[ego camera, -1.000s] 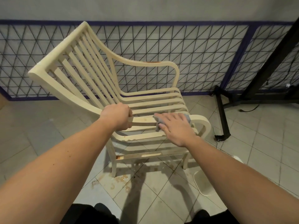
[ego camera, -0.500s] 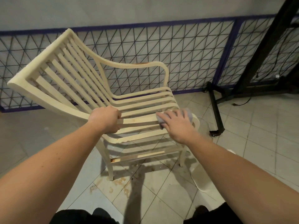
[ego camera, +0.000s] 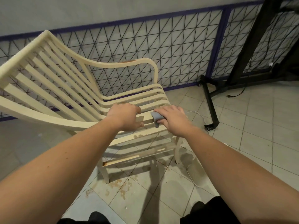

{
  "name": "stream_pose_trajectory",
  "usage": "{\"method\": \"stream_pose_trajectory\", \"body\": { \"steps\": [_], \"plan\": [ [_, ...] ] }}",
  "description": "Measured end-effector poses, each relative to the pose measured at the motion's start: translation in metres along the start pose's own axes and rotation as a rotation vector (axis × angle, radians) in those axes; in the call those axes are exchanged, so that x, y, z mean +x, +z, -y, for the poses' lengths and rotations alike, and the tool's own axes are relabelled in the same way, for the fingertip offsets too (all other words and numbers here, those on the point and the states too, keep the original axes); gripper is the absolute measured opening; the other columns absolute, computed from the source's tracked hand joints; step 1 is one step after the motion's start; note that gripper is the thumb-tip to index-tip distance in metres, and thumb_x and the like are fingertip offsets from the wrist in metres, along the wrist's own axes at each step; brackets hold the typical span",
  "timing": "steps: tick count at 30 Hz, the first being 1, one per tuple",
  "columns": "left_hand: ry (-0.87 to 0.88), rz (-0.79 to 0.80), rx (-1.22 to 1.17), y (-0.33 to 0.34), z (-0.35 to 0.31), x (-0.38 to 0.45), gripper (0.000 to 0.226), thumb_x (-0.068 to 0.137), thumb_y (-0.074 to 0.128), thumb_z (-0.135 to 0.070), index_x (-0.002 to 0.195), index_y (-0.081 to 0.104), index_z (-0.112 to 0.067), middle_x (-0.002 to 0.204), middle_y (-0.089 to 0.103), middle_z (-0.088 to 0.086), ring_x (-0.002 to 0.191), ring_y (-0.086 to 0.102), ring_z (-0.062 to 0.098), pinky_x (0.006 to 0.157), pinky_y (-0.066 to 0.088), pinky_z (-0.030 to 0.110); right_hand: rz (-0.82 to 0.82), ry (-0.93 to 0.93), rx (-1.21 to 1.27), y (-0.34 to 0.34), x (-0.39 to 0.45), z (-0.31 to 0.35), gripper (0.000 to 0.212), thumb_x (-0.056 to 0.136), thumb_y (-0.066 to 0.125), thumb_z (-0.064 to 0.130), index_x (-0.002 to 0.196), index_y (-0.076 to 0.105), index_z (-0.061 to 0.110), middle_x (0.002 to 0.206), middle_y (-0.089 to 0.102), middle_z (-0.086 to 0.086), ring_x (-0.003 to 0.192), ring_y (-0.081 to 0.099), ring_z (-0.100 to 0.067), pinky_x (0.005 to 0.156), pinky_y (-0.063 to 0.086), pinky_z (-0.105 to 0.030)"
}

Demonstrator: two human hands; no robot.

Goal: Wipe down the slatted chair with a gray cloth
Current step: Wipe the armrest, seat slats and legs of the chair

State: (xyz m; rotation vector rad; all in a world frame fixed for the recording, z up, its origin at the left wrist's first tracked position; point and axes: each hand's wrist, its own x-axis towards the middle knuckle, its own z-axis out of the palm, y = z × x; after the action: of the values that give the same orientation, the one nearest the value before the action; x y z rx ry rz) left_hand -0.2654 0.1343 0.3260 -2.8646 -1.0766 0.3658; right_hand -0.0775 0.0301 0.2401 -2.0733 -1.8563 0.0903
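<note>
A cream slatted chair (ego camera: 48,75) stands on the tiled floor, its back to the left and its seat slats running toward the right. My left hand (ego camera: 125,117) grips the near armrest, fingers curled over it and thumb below. My right hand (ego camera: 173,121) holds a small gray cloth (ego camera: 156,118) against the front end of the same armrest. Most of the cloth is hidden under my fingers. The far armrest (ego camera: 129,62) has a rusty brown mark on top.
A wire mesh fence with a purple frame (ego camera: 178,50) runs behind the chair. A black metal stand (ego camera: 210,101) with a cable sits on the floor to the right. A white cord (ego camera: 192,177) loops near the chair's front leg. Brown stains (ego camera: 119,186) mark the tiles.
The head camera has shifted, so the chair sits lower and further left in view. My right hand has curled tighter around the cloth at the armrest's front end. My left hand keeps its grip.
</note>
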Motion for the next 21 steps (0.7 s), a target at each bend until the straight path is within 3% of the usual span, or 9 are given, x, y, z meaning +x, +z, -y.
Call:
{"method": "stream_pose_trajectory", "body": {
  "steps": [2,6,8,10,12,15,18,21],
  "plan": [
    [0.003,0.012,-0.038,0.000,-0.011,0.007,0.047,0.088,0.057,-0.064,0.125,0.061,-0.036,0.116,0.067,-0.008,0.108,0.060,0.021,0.090,0.047,0.041,-0.033,0.059,0.149,0.003,-0.008,-0.017,0.041,0.098,0.051,0.033,0.138,0.044,0.040,0.137,0.049,0.012,0.124,0.038,-0.017,0.106,0.027,-0.040],
    [-0.015,-0.007,-0.142,0.001,-0.014,0.018,0.025,0.085,0.068,-0.056,0.088,0.068,-0.032,0.087,0.067,-0.010,0.083,0.062,0.016,0.071,0.054,0.033,-0.103,0.259,0.512,0.016,-0.028,-0.048,0.044,0.102,0.048,0.024,0.144,0.040,0.035,0.143,0.045,0.006,0.129,0.039,-0.017,0.113,0.032,-0.040],
    [-0.038,-0.008,-0.167,0.000,-0.014,0.023,0.023,0.082,0.073,-0.052,0.079,0.068,-0.029,0.081,0.066,-0.010,0.079,0.063,0.014,0.068,0.057,0.033,-0.097,0.381,0.702,0.025,-0.039,-0.057,0.040,0.105,0.042,0.024,0.142,0.039,0.040,0.141,0.046,0.005,0.127,0.045,-0.014,0.106,0.040,-0.036],
    [-0.042,-0.011,-0.158,-0.001,-0.015,0.027,0.023,0.080,0.075,-0.048,0.076,0.068,-0.026,0.078,0.066,-0.009,0.077,0.062,0.014,0.066,0.057,0.033,-0.074,0.543,0.873,0.036,-0.049,-0.061,0.041,0.107,0.037,0.030,0.144,0.034,0.046,0.138,0.049,0.006,0.124,0.049,-0.016,0.102,0.044,-0.036],
    [-0.035,-0.016,-0.150,-0.001,-0.016,0.029,0.022,0.081,0.076,-0.044,0.073,0.067,-0.026,0.077,0.065,-0.008,0.074,0.060,0.012,0.060,0.051,0.029,-0.037,0.723,0.951,0.050,-0.062,-0.064,0.043,0.107,0.032,0.036,0.150,0.031,0.038,0.130,0.049,0.006,0.123,0.048,-0.017,0.102,0.040,-0.034],
    [-0.043,-0.037,-0.154,0.001,-0.017,0.028,0.022,0.083,0.076,-0.044,0.073,0.067,-0.027,0.077,0.065,-0.009,0.074,0.059,0.011,0.061,0.050,0.028,-0.008,0.883,1.117,0.076,-0.072,-0.066,0.051,0.102,0.032,0.053,0.144,0.043,0.026,0.135,0.051,0.001,0.127,0.048,-0.021,0.110,0.040,-0.039],
    [-0.061,-0.062,-0.139,0.003,-0.018,0.024,0.021,0.083,0.076,-0.048,0.078,0.068,-0.029,0.080,0.065,-0.010,0.078,0.060,0.013,0.070,0.058,0.035,-0.062,0.920,1.187,0.081,-0.061,-0.073,0.058,0.094,0.032,0.063,0.138,0.048,0.027,0.138,0.052,-0.002,0.131,0.047,-0.024,0.112,0.038,-0.049],
    [-0.059,-0.064,-0.115,0.002,-0.017,0.020,0.021,0.085,0.073,-0.050,0.082,0.066,-0.031,0.083,0.063,-0.009,0.079,0.059,0.014,0.073,0.058,0.037,-0.094,0.818,1.062,0.031,-0.044,-0.051,0.045,0.105,0.027,0.050,0.138,0.048,0.027,0.131,0.051,0.001,0.124,0.046,-0.020,0.108,0.036,-0.044]
  ]
}}
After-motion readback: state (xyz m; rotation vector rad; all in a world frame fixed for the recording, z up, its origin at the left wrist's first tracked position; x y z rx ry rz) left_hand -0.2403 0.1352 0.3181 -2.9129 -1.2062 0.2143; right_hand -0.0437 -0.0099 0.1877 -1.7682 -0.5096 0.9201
